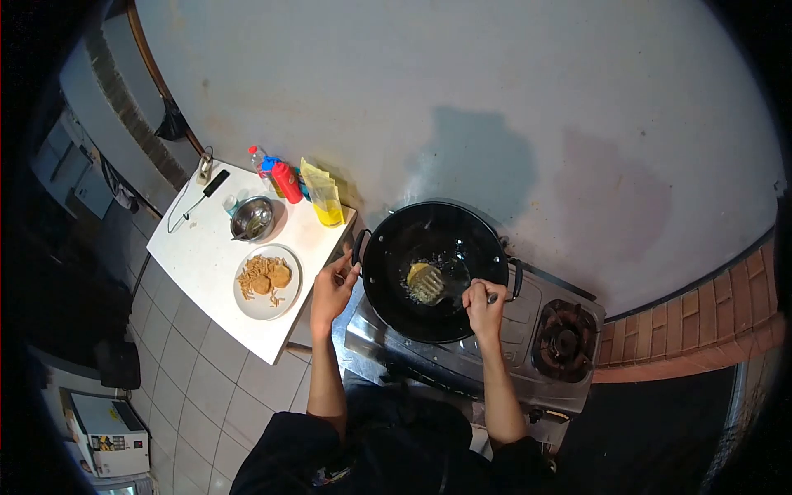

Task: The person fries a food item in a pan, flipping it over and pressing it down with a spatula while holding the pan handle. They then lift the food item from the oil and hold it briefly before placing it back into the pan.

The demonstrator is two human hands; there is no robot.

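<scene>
A large black wok (396,247) sits on the left side of the steel stove. In it a yellowish piece of food (425,281) lies in bubbling oil. My right hand (484,305) is closed round the handle of a slotted spatula (435,286), whose head touches the food. At the wok's left side my left hand (334,289) has its fingers at the black loop handle (358,247) and appears to grip it.
A white table (206,280) at the left bears a plate (247,306) of fried food, a steel bowl (252,219), a red bottle (287,182) and a yellow pouch (327,206). An unlit burner (566,341) lies right of the wok. A grey wall stands behind.
</scene>
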